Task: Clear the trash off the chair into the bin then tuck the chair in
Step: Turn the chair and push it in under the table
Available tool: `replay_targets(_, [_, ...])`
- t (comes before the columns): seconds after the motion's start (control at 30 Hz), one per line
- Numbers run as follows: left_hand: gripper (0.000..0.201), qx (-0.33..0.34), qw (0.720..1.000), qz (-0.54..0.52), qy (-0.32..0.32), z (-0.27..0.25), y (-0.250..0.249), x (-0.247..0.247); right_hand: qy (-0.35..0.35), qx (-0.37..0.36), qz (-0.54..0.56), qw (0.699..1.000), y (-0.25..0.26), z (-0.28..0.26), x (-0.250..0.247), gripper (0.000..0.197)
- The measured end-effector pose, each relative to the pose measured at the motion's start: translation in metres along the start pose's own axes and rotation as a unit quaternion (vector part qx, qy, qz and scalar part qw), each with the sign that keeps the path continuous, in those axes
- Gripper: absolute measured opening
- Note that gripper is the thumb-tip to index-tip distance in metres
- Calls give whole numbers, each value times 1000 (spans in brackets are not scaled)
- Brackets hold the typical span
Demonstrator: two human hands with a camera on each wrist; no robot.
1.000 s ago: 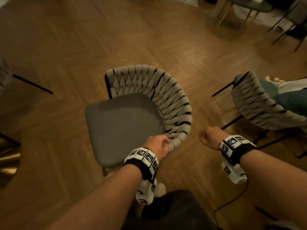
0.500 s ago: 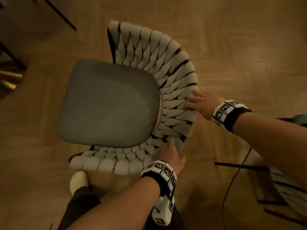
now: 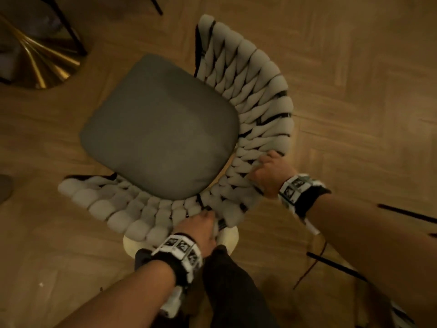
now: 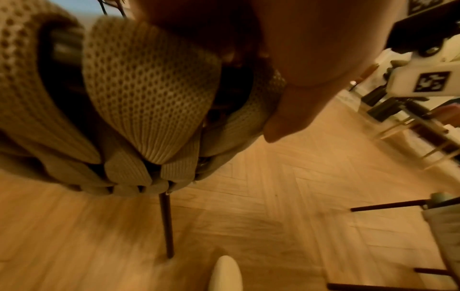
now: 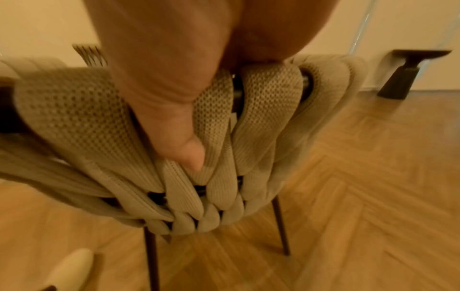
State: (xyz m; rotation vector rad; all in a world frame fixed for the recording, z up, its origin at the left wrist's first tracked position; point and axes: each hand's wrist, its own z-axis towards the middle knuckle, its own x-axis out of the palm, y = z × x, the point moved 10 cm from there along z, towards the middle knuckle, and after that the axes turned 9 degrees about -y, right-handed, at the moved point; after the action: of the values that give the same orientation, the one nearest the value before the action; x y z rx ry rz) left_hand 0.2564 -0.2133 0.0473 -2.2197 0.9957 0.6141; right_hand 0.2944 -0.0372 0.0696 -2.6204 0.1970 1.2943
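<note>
Both our hands clutch the chair [image 3: 163, 136]: left hand [image 3: 201, 229] at six o'clock of its woven back, right hand [image 3: 269, 172] at four; pushing unevenly could swing it into the gold table base [image 3: 45, 60] at ten

**Woven-back chair, seat bare**

The chair [image 3: 160, 129] stands upright on thin dark legs on the herringbone wood floor. Its seat is a dark grey padded cushion with rounded corners, with nothing lying on it. A curved backrest [image 3: 257, 110] of thick, pale knitted cords woven over a dark frame wraps the cushion's rear and one side. The cushion's open front corner points toward the brass pedestal base [image 3: 40, 65].
</note>
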Motion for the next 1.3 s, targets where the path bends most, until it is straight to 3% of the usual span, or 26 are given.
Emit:
replay_targets(0.13, [65, -40, 998, 47, -8, -38, 87, -16, -34, 7, 74, 997, 90, 18, -38, 15])
replay_targets(0.27, [80, -58, 996, 39, -56, -63, 137, -36, -63, 31, 151, 986, 175, 39, -72, 17])
replay_targets(0.33, [82, -93, 990, 23, -104, -71, 164, -50, -48, -1, 186, 981, 214, 50, -90, 13])
replay_targets(0.4, [92, -117, 985, 19, -128, -81, 196, -57, 4, -69, 204, 977, 245, 60, -99, 35])
replay_targets(0.47, [102, -125, 983, 29, -129, -85, 219, -58, 20, -105, 176, 979, 235, 64, -101, 63])
replay_targets(0.57, [108, -140, 983, 35, -114, -88, 243, -57, -13, -96, 86, 992, 180, 72, -97, 92])
replay_targets(0.67, [107, -156, 981, 50, -104, -87, 248, -57, -18, -100, 1, 995, 154, 84, -90, 111])
replay_targets(1.07, [98, -177, 978, -6, -112, -90, 267, -70, -81, -194, -73, 975, 173, 131, -130, 93])
replay_targets(1.3, [98, -190, 971, 66, -131, -117, 376, -110, -85, -168, -31, 982, 249, 176, -177, 89])
